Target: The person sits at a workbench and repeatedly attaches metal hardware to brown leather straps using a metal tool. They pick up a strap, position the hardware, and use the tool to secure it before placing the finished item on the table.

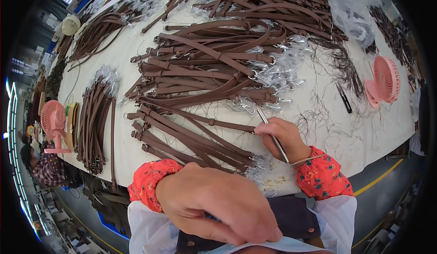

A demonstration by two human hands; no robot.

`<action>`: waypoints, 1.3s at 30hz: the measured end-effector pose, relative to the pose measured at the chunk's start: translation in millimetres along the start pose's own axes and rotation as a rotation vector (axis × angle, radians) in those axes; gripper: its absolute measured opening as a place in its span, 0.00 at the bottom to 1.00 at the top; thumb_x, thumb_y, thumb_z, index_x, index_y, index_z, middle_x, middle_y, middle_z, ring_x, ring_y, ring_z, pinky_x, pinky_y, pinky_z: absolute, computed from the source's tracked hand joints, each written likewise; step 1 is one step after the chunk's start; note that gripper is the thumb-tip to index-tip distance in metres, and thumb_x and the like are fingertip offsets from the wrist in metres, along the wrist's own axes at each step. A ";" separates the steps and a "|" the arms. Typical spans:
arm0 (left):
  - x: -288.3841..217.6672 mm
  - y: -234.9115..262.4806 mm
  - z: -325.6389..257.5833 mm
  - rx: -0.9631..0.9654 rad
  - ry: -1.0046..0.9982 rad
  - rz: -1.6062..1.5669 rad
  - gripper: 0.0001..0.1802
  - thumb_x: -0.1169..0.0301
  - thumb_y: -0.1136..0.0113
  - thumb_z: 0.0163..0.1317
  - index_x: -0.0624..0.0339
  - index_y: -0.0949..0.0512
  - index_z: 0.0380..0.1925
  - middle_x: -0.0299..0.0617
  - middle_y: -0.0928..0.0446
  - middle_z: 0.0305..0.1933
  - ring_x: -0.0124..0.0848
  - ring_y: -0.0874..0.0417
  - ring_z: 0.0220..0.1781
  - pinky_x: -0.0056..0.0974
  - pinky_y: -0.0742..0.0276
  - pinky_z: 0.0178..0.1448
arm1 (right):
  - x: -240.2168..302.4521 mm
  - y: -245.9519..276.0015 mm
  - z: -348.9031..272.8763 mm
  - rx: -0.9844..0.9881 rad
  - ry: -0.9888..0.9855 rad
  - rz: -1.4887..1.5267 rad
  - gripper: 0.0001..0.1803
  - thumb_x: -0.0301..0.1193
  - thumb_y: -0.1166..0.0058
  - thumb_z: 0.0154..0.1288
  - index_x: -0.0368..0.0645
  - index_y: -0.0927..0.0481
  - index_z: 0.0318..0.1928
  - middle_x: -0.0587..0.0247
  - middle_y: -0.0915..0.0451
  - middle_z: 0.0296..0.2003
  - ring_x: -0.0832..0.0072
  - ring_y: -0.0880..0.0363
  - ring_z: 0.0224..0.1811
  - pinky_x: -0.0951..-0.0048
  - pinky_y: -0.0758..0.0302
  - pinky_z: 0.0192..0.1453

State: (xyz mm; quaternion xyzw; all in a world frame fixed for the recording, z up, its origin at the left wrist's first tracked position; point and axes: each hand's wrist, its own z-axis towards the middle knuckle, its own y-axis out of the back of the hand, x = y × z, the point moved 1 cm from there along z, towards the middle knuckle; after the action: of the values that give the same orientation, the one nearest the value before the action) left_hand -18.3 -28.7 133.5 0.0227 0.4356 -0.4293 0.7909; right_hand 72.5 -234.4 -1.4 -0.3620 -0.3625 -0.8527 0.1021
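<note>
A: Two hands show in the head view, both over the near edge of the white table (318, 131). What is the right hand (280, 138) doing?

B: It is closed around a thin metal tool (272, 135), with the tool's tip pointing up and away toward the big pile of brown straps (205, 67) in the middle of the table. The fingers rest on one strap (218, 124) that runs out from the bottom of that pile.

A: And the left hand (218, 206)?

B: It sits nearer than the pile, below the table edge and close to the person's body, fingers curled downward. Whether it holds anything I cannot tell; the back of the hand hides the palm. Both wrists wear red flowered sleeves.

A: What else lies around the pile?

B: Left of it, a bundle of straps (93, 119) lies lengthwise. Right of it there are loose dark threads (341, 67), small black snips (344, 98) and a pink fan (384, 81). A second pink fan (53, 124) stands far left of the pile at the table's edge. Clear plastic bags (350, 8) lie beyond the pile to the right, and more straps cover the far end.
</note>
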 end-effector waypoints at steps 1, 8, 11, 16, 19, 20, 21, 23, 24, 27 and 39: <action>-1.1 4.4 2.8 0.062 0.044 0.017 0.13 0.74 0.41 0.72 0.72 0.20 0.51 0.57 0.18 0.54 0.49 0.16 0.51 0.46 0.19 0.55 | -0.4 0.2 -0.2 0.004 -0.002 0.007 0.25 0.16 0.39 0.49 0.48 0.23 0.49 0.68 0.28 0.24 0.66 0.27 0.25 0.68 0.30 0.30; 11.7 9.0 10.6 0.113 -0.019 -0.009 0.10 0.76 0.35 0.64 0.64 0.16 0.45 0.65 0.18 0.49 0.52 0.13 0.45 0.43 0.17 0.45 | -2.2 -1.7 0.4 -0.042 0.008 -0.023 0.19 0.14 0.43 0.59 0.46 0.23 0.50 0.63 0.22 0.31 0.67 0.20 0.29 0.69 0.24 0.35; 2.9 30.1 11.8 0.013 0.216 0.506 0.11 0.81 0.31 0.59 0.66 0.16 0.43 0.59 0.16 0.46 0.44 0.12 0.43 0.40 0.17 0.44 | -1.5 -2.7 -2.0 -0.090 -0.202 0.150 0.14 0.19 0.47 0.70 0.43 0.24 0.53 0.60 0.18 0.37 0.70 0.15 0.35 0.72 0.20 0.40; 44.5 71.8 -24.3 -0.119 0.615 0.953 0.15 0.80 0.30 0.57 0.61 0.19 0.45 0.41 0.19 0.44 0.29 0.17 0.38 0.33 0.21 0.41 | 7.5 6.2 0.2 -0.152 -0.444 0.426 0.17 0.29 0.55 0.80 0.36 0.32 0.63 0.55 0.17 0.45 0.75 0.14 0.41 0.72 0.19 0.45; 69.4 84.8 -53.2 -0.146 0.706 0.919 0.17 0.80 0.29 0.56 0.61 0.21 0.45 0.39 0.24 0.42 0.27 0.20 0.35 0.32 0.22 0.39 | 5.2 4.2 -1.1 -0.180 -0.468 0.550 0.19 0.32 0.56 0.81 0.35 0.34 0.64 0.55 0.18 0.45 0.74 0.15 0.40 0.73 0.21 0.46; 74.2 86.0 -59.5 -0.152 0.723 0.885 0.17 0.80 0.29 0.56 0.61 0.21 0.45 0.38 0.26 0.41 0.26 0.20 0.35 0.32 0.22 0.38 | 4.8 3.5 -1.8 -0.185 -0.473 0.594 0.20 0.33 0.56 0.81 0.35 0.35 0.64 0.54 0.19 0.45 0.74 0.15 0.40 0.73 0.21 0.47; 76.7 86.1 -61.3 -0.154 0.724 0.905 0.18 0.81 0.29 0.56 0.60 0.21 0.46 0.38 0.26 0.42 0.26 0.20 0.35 0.32 0.22 0.38 | 3.9 3.1 -2.3 -0.190 -0.478 0.639 0.20 0.35 0.56 0.81 0.35 0.36 0.65 0.54 0.19 0.45 0.75 0.16 0.40 0.73 0.21 0.48; 80.9 84.7 -62.7 -0.160 0.724 0.948 0.19 0.81 0.29 0.56 0.58 0.21 0.48 0.39 0.26 0.44 0.26 0.20 0.36 0.32 0.23 0.38 | 2.9 2.1 -2.8 -0.181 -0.510 0.709 0.19 0.35 0.58 0.82 0.36 0.36 0.63 0.53 0.20 0.44 0.71 0.15 0.38 0.67 0.20 0.49; 82.4 82.2 -60.5 -0.154 0.722 0.977 0.19 0.80 0.30 0.56 0.57 0.21 0.48 0.39 0.27 0.45 0.28 0.20 0.35 0.33 0.22 0.38 | 3.0 2.0 -3.0 -0.177 -0.527 0.742 0.18 0.35 0.59 0.82 0.36 0.36 0.62 0.52 0.20 0.44 0.70 0.15 0.38 0.64 0.19 0.50; 83.5 76.6 -55.2 -0.088 0.681 1.089 0.18 0.79 0.31 0.59 0.52 0.20 0.49 0.40 0.28 0.48 0.32 0.20 0.35 0.36 0.22 0.39 | 1.4 0.3 -4.5 -0.192 -0.572 0.825 0.17 0.37 0.61 0.83 0.37 0.36 0.60 0.53 0.20 0.42 0.69 0.15 0.35 0.64 0.17 0.48; 86.8 84.9 -45.6 0.271 0.494 1.328 0.16 0.80 0.37 0.54 0.51 0.19 0.42 0.39 0.27 0.41 0.40 0.20 0.43 0.43 0.22 0.44 | 1.7 1.0 -1.4 -0.201 -0.619 0.867 0.17 0.38 0.62 0.84 0.37 0.34 0.58 0.57 0.22 0.38 0.75 0.19 0.33 0.72 0.19 0.44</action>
State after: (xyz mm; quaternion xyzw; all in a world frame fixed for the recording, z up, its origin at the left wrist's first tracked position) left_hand 32.4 -13.7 15.1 0.4770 0.4391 0.1097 0.7534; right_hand 71.0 -235.9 -0.3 -0.7205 -0.1098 -0.6164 0.2981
